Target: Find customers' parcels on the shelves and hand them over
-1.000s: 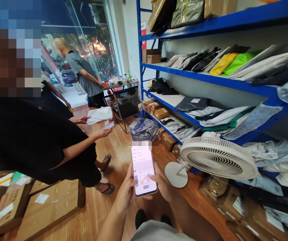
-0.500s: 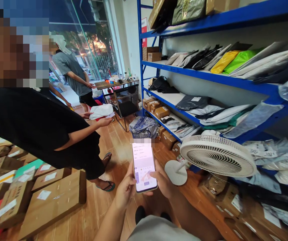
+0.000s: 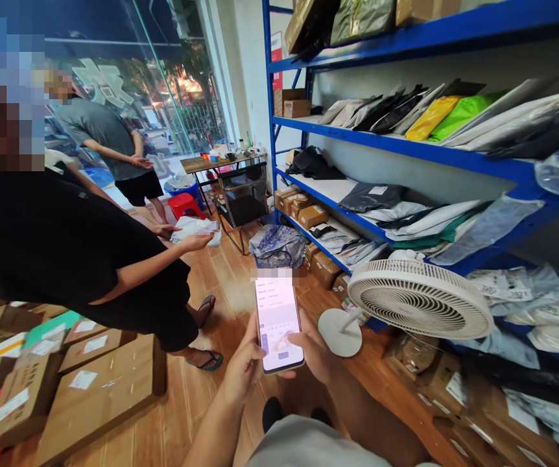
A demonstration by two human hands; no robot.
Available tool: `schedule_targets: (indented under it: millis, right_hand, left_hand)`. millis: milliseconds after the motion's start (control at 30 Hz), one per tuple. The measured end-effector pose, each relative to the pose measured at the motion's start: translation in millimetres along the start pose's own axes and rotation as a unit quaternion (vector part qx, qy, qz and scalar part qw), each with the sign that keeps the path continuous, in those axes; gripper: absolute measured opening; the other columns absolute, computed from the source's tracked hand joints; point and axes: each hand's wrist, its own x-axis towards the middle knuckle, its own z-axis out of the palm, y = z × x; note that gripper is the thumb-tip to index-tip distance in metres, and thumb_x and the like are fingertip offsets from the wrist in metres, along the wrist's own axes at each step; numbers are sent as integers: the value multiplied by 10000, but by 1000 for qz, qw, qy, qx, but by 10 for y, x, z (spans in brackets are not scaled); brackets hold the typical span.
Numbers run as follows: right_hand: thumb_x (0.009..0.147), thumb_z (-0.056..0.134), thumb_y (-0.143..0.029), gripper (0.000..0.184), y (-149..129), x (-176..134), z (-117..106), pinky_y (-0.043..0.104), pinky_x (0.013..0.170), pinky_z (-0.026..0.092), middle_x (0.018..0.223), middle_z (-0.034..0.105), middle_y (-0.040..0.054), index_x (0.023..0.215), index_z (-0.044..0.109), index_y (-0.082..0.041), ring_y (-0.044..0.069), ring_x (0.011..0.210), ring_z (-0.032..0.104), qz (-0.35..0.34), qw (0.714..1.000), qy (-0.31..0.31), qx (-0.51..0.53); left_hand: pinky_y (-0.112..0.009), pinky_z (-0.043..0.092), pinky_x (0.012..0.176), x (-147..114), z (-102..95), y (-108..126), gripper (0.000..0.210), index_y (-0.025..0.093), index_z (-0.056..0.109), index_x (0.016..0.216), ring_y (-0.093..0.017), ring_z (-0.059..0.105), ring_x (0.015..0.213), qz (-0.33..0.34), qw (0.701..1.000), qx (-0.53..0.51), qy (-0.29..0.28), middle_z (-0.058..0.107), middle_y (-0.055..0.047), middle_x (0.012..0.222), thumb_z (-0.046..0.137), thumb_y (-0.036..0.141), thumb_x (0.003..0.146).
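A smartphone with a lit screen is held upright between my two hands, low in the middle of the head view. My left hand grips its left edge, the thumb by the lower left of the screen. Around its right edge is my right hand, with the thumb lying over the screen. Lines of text fill the upper part of the display, and a keypad appears to fill the lower part. Fingers behind the phone are mostly hidden.
On my left, a person in black holds a white package; another person in grey stands farther back. Cardboard boxes cover the left floor. A fan and blue shelving with parcels stand right. A desk is behind.
The person in grey has moved left, uncovering a red stool. The person in black has shifted slightly left with the package. My hands keep the same hold on the smartphone.
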Motion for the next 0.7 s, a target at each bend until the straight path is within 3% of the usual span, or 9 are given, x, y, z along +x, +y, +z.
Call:
schedule_targets:
  millis: [133, 367, 700]
  right_hand:
    - [803, 517, -195, 369, -15, -5, 13, 244, 604, 454, 904, 658, 16, 1170, 494, -216, 134, 703, 586, -1, 1000, 5, 2]
    - [837, 611, -379, 373, 3, 37, 69, 253, 571, 460, 944, 660, 35, 1146, 483, -215, 126, 650, 582, -9, 999, 32, 0]
    - [848, 613, -381, 367, 18, 44, 74, 248, 571, 474, 977, 670, 49, 1151, 500, -208, 127, 669, 603, -15, 998, 51, -19]
  left_hand:
    - [-459, 531, 857, 9, 2, -10, 963, 371, 76, 1489, -313, 525, 1144, 3, 1000, -4, 2, 454, 7, 1431, 463, 109, 647]
    - [-457, 524, 869, 2, 33, -27, 929, 371, 174, 1480, -321, 490, 1170, 18, 1000, 18, 16, 432, 23, 1446, 446, 102, 633]
    - [-467, 523, 862, -15, 113, 37, 937, 376, 159, 1481, -317, 500, 1150, 10, 999, 25, 20, 419, 18, 1449, 437, 96, 631]
